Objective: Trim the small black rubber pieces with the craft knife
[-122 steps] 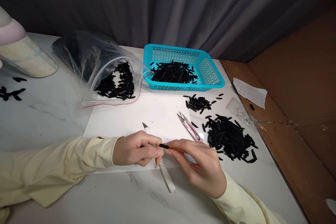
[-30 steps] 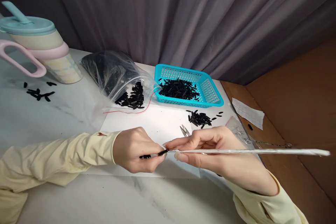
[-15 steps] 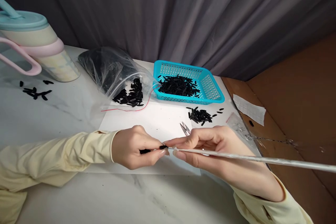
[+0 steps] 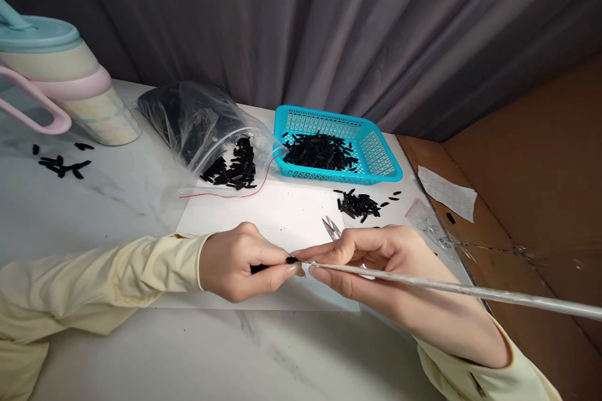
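Note:
My left hand [image 4: 239,263] pinches a small black piece [image 4: 259,268] between thumb and fingers, just above a white sheet [image 4: 277,219] on the marble table. My right hand [image 4: 376,269] grips a long thin silvery rod [image 4: 451,288] whose tip touches the black piece near my left fingertips; the rod runs out to the right edge of the view. Both sleeves are pale yellow. Small scissors [image 4: 331,227] lie partly hidden behind my right hand.
A turquoise basket [image 4: 385,166] holds several black pieces; a loose pile [image 4: 358,205] lies in front of it. A clear plastic bag [image 4: 202,125] spills more pieces. A pastel cup [image 4: 70,94] stands far left. Brown board [image 4: 531,200] flanks the right.
Four seconds ago the tool lay on the sheet and both hands held a piece. Now my right hand holds the rod level at the piece; over the last second it dipped slightly.

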Motion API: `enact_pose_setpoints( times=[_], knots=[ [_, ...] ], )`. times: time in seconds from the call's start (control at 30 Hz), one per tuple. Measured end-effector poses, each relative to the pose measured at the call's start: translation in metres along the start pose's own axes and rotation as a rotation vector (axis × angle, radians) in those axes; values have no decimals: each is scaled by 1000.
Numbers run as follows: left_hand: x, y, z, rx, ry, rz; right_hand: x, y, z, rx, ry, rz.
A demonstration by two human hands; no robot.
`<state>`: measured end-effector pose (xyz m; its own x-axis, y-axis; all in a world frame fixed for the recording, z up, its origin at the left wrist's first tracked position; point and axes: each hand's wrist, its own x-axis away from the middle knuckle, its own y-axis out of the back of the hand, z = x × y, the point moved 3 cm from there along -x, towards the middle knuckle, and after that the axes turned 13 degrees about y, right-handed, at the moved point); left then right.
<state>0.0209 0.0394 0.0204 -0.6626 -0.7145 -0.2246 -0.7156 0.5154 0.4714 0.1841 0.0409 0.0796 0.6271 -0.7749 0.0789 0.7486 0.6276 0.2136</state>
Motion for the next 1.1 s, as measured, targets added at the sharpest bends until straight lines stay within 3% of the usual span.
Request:
enact_pose_setpoints(
  times=[1.1],
  knots=[
    [0, 2, -2, -46, 15, 41, -1, -1, 5, -31, -30, -13]
  ],
)
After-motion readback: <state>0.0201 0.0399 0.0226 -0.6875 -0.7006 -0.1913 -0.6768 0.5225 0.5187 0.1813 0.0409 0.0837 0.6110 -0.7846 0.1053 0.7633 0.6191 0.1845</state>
